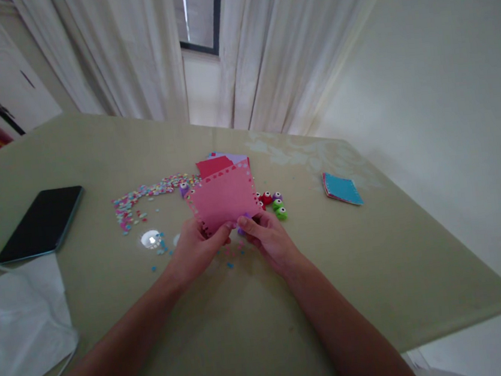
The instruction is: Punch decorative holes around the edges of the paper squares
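A pink sheet of paper (pixel 226 195), with small cut-outs along its edges, is held up over the table, tilted towards me. My left hand (pixel 196 245) pinches its lower left edge between thumb and fingers. At the lower right edge, my right hand (pixel 271 239) is closed around a small purple craft punch (pixel 241 228), mostly hidden by the fingers, with the thumb on top. Behind the sheet lie a red paper (pixel 214 167) and other coloured papers. Tiny blue and pink paper bits (pixel 230 265) are scattered beneath my hands.
Several red, green and purple punches with eyes (pixel 278 205) stand right of the sheet; another purple one (pixel 184 189) is left. Confetti (pixel 151 190) curves leftward. Blue-topped cards (pixel 341 188) lie right. A black tablet (pixel 41 222), white cloth (pixel 22 328) and cable (pixel 37 303) are at left.
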Demonstrator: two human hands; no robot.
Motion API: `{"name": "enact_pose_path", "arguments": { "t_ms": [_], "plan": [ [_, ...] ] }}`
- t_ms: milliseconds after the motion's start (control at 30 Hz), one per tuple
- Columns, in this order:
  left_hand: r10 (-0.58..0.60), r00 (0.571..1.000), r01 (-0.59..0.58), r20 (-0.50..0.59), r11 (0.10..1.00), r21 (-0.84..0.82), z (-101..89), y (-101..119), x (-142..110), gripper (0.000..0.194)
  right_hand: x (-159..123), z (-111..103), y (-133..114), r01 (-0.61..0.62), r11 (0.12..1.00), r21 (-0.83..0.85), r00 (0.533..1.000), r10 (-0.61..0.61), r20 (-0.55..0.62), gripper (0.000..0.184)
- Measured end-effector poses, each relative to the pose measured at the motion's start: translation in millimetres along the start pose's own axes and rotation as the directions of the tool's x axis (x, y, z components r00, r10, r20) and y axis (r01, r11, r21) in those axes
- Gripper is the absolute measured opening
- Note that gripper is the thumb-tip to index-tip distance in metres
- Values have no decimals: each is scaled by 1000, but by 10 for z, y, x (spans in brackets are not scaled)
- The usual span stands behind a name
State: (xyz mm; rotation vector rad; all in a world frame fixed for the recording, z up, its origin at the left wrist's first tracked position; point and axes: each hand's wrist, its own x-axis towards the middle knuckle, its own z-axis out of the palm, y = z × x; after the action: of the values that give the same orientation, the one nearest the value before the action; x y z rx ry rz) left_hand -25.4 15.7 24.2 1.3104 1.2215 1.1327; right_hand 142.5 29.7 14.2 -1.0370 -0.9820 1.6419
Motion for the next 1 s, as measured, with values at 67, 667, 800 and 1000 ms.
{"name": "enact_pose_path", "arguments": {
  "t_ms": [67,667,800,1000],
  "plan": [
    [-12,1000,13,-20,1000,9,-7,40,-6,32,7,-27,-12,-2,1000,-14,1000,2,-1,48],
    [60,983,-62,-176,998,-1,-69,-110,43,34,47,-642,-438,226,589,-775,852,-506,-136,37],
    [67,972,-61,-223,997,36,-83,-133,47,36,-18,-710,-497,16,311,-950,876,-463,-136,32],
    [38,946,-39,-323,999,2,-101,-135,59,35,-100,-652,-532,-197,38,-980,933,-302,-199,28]
  ]
}}
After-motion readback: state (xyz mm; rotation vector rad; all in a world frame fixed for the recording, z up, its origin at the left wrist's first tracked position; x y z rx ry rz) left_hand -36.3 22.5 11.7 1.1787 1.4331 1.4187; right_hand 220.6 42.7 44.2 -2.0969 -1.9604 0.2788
